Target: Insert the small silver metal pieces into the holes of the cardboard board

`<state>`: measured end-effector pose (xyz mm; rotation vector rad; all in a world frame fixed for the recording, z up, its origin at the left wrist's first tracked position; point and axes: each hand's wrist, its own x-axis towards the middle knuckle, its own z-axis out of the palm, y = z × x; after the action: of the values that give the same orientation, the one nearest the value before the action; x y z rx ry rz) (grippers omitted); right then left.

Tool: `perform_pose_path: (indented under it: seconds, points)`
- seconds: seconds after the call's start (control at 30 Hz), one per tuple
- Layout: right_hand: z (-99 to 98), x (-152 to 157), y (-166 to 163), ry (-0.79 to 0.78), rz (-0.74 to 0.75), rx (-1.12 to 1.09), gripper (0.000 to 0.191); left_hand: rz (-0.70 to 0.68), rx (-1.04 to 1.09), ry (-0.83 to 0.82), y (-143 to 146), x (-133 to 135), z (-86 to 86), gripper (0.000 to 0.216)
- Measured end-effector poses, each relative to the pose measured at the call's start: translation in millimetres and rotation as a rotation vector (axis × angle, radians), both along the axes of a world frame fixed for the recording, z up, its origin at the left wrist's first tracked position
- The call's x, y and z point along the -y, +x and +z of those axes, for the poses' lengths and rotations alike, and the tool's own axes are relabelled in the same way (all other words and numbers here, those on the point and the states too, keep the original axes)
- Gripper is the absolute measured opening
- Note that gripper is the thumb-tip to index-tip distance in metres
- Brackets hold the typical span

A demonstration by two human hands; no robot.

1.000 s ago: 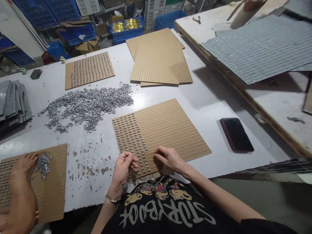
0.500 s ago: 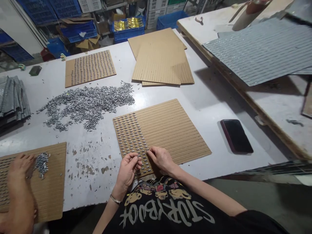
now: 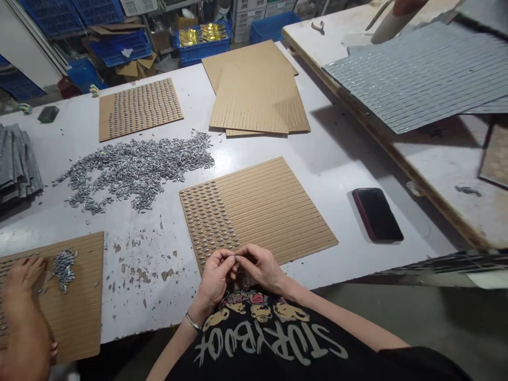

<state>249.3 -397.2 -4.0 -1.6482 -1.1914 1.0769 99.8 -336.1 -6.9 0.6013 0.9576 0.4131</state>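
A slotted brown cardboard sheet (image 3: 270, 206) lies in front of me, its left part filled with rows of small silver oval pieces (image 3: 208, 217). My left hand (image 3: 215, 277) and my right hand (image 3: 260, 266) meet at the sheet's near edge. Their fingertips are pinched together around a small silver piece (image 3: 235, 257). The left hand is curled, and I cannot see what else it holds. A loose heap of the same silver pieces (image 3: 135, 166) is spread on the table to the left.
Another person's hand (image 3: 21, 275) rests on a second slotted sheet (image 3: 75, 307) with a small pile of pieces at the left. A dark phone (image 3: 377, 214), stacked blank sheets (image 3: 254, 95), a filled sheet (image 3: 138, 108) and grey filled boards (image 3: 420, 74) lie around.
My hands have drawn back from the sheet's surface to its near edge and come together, fingertips now touching. The other person's hand has shifted slightly left.
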Motion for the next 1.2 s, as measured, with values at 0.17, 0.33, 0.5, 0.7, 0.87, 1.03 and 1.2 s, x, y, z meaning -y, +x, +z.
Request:
perform_pose_path:
  seconds: [0.17, 0.33, 0.5, 0.7, 0.87, 1.03, 1.2]
  points:
    - [3.3, 1.5, 10.2, -0.281, 0.040, -0.410, 0.031, -0.146, -0.148, 0.253, -0.9, 1.7, 4.6, 0.024]
    - [-1.2, -4.3, 21.4, -0.534, 0.068, -0.663, 0.030, -0.231, -0.230, 0.437, -5.7, 0.3, 7.7, 0.024]
    - [-15.2, -17.1, 25.5, -0.338, 0.039, -0.093, 0.016, -0.036, -0.313, 0.318, -16.9, -6.4, 2.9, 0.035]
    - [-24.1, -26.2, 18.4, -0.284, 0.148, 0.460, 0.015, 0.074, -0.207, 0.217, -27.5, -7.4, -8.5, 0.038]
    - [-19.7, -25.4, 14.5, -0.318, 0.091, 0.510, 0.008, 0.116, -0.109, 0.130, -20.3, -3.2, -2.3, 0.036]
    - [-2.4, -8.8, 9.7, -0.066, 0.078, 0.267, 0.014, 0.030, -0.066, 0.075, -13.5, 3.6, -2.1, 0.035]
    - [13.3, 2.6, -0.2, -0.112, 0.060, -0.028, 0.023, -0.165, -0.134, 0.272, -10.4, 8.2, -1.6, 0.030]
